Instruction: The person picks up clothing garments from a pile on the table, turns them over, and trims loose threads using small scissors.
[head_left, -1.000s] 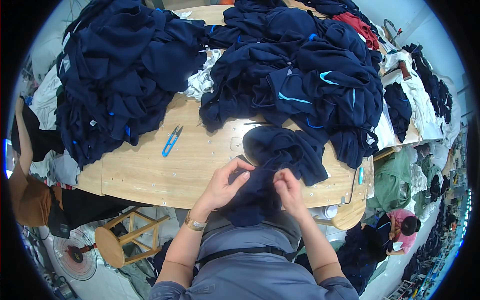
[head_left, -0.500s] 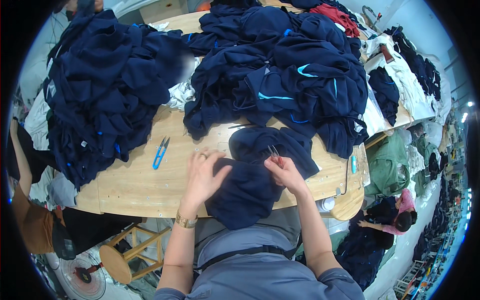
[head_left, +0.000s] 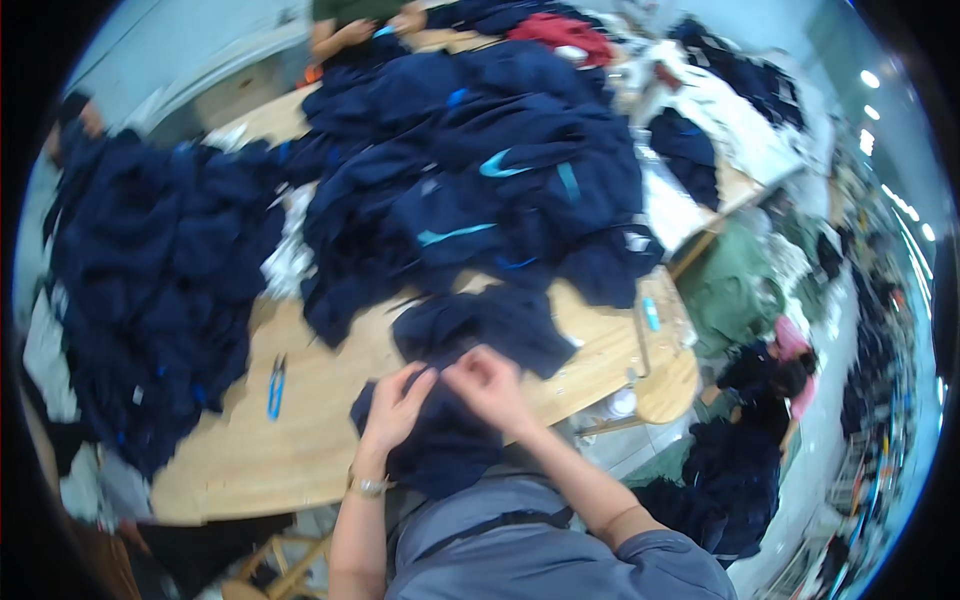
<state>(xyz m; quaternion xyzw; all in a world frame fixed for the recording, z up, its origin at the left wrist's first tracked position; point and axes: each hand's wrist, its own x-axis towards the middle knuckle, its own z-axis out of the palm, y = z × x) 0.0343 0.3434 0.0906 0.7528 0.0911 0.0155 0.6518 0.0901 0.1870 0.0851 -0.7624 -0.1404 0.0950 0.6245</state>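
A dark navy garment [head_left: 440, 430] lies bunched at the table's front edge and hangs over it toward my lap. My left hand [head_left: 398, 405] pinches its fabric between thumb and fingers. Close beside it, my right hand [head_left: 490, 392] is closed with curled fingertips at the same cloth. Motion blur hides what is in that hand; the red-handled thread snips seen earlier do not show. Blue thread snips [head_left: 276, 388] lie on the wooden table [head_left: 320, 420] to the left.
A large pile of navy garments [head_left: 480, 150] with light-blue marks covers the table's far side. Another navy heap [head_left: 160, 290] hangs over the left edge. A light-blue tube-shaped item [head_left: 651, 314] lies at the right. Co-workers sit at the far side and lower right.
My hands have come together over the garment, the left closing on it. The red-handled snips have gone from sight. The whole view has swung, shifting the piles leftward.
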